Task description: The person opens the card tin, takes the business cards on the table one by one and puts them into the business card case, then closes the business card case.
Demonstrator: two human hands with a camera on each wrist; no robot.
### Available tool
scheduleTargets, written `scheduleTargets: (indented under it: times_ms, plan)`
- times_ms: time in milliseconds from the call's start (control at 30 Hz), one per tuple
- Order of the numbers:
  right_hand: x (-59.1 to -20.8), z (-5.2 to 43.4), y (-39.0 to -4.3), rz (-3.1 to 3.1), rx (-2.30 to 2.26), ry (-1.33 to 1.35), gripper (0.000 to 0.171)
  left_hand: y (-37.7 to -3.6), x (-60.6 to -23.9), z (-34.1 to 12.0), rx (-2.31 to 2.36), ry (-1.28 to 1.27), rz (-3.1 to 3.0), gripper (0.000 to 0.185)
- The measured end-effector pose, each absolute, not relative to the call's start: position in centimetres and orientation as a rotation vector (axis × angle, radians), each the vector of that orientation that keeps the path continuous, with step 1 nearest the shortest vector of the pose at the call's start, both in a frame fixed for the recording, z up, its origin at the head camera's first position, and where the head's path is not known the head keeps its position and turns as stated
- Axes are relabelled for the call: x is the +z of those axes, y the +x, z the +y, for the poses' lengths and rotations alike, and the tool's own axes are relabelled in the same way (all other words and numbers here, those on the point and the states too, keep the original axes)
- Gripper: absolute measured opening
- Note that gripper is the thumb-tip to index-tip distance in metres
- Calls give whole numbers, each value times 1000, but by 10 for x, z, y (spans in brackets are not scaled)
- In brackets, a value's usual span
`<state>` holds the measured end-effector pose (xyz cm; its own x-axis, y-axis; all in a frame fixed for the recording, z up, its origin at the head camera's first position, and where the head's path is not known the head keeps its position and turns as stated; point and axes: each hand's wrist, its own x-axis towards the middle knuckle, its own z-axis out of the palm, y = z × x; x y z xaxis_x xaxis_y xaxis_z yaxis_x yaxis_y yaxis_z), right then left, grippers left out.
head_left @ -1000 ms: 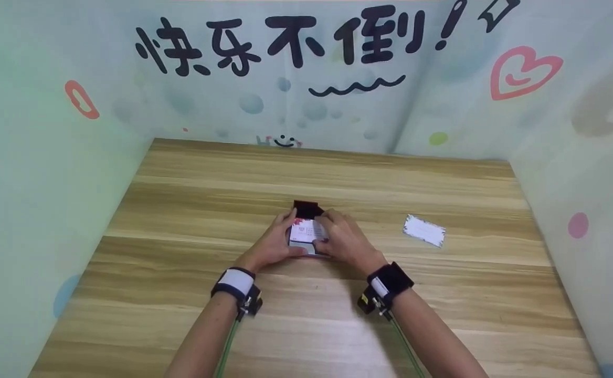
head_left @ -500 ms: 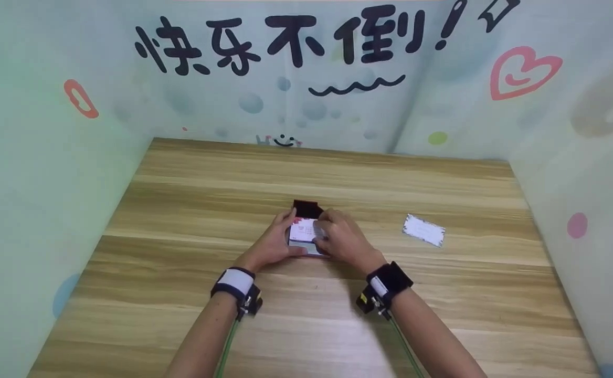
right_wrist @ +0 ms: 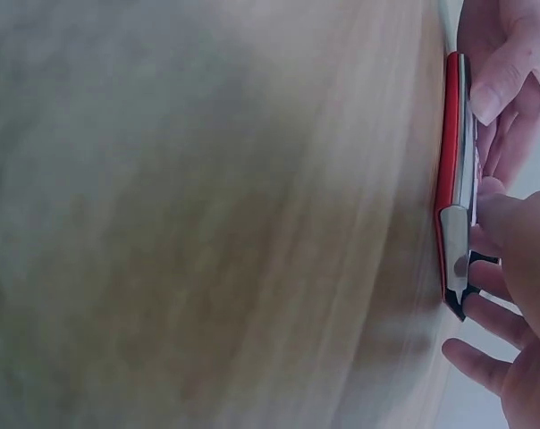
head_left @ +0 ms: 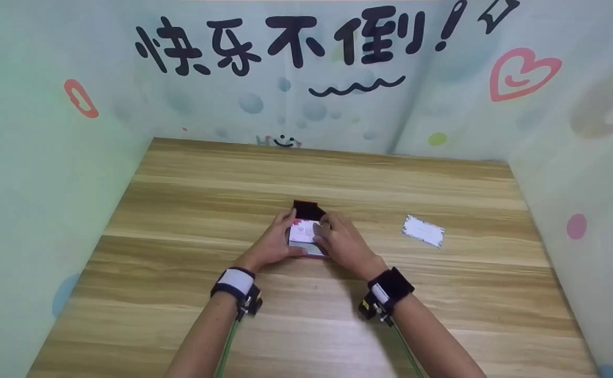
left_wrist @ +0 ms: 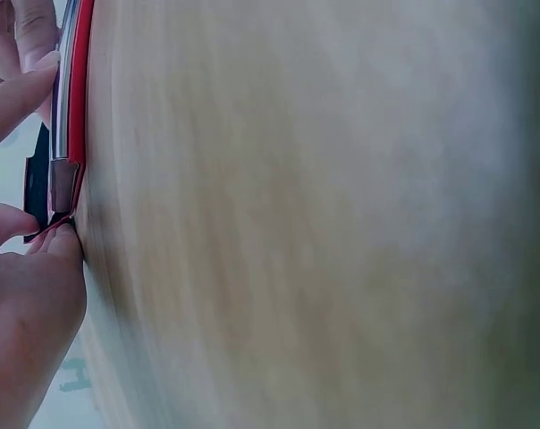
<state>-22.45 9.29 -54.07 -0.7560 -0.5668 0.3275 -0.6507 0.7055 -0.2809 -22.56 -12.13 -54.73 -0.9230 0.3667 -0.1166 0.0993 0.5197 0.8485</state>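
A slim business card case [head_left: 314, 249] with a red underside and silvery rim stands unlatched in the middle of the table, its dark lid flap [head_left: 306, 210] folded back at the far side. White business cards [head_left: 301, 231] with a red floral corner lie inside. My left hand [head_left: 274, 244] grips the case's left end, thumb along the near edge. At the right end, the thumb and bent index finger of my right hand [head_left: 347, 242] pinch at the cards. In the right wrist view, other right fingers [right_wrist: 493, 317] spread past the case's end. The right fingers cover part of the cards.
A single white card [head_left: 424, 231] with a patterned border lies to the right on the wood-grain table [head_left: 207, 184]. A printed cloth backdrop [head_left: 233, 105] rises behind the table and along both sides.
The right hand's fingers have shifted slightly over the cards, and its wrist has moved a little toward the body. The left hand and the case stay put.
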Motion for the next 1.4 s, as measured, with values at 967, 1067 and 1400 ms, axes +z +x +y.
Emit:
scheduleTargets:
  times_ms: [967, 1067, 1400]
  plan:
    - [-540, 96, -206, -2773, 485, 1040, 36, -225, -545, -122, 1362, 402, 2487, 109]
    - [-539, 96, -203, -2789, 488, 1047, 37, -225, -545, -122, 1361, 404, 2480, 108]
    - [-538, 92, -194, -2771, 435, 1067, 38, -226, -549, -123, 1329, 443, 2506, 110]
